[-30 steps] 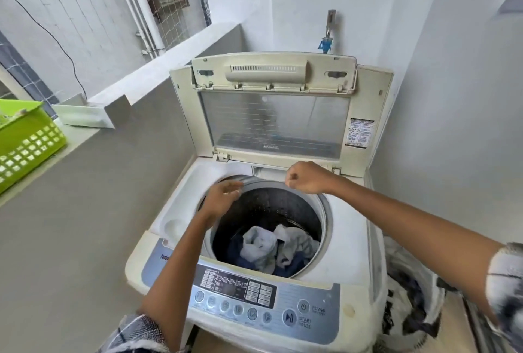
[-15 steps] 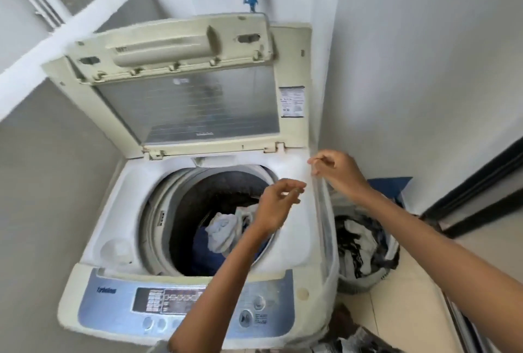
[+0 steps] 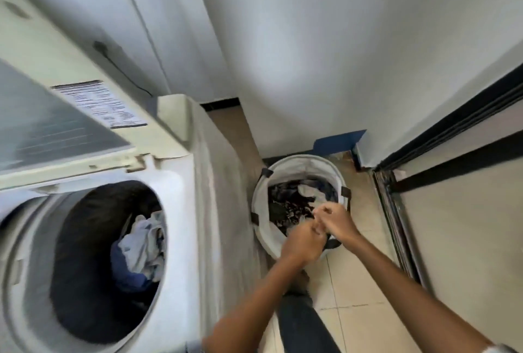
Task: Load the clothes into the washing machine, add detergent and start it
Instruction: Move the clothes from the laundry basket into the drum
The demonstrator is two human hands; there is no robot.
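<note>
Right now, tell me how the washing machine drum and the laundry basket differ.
The drum is dark inside; the basket has pale fabric walls. The drum sits built into the washing machine; the basket stands on the tiled floor beside it. No hand is at the drum; both hands, left and right, are over the basket. Both hold clothes.

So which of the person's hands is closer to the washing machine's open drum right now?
Left. The left hand hangs over the near rim of the laundry basket, on the side facing the drum. The right hand is over the basket's clothes, farther from it.
</note>
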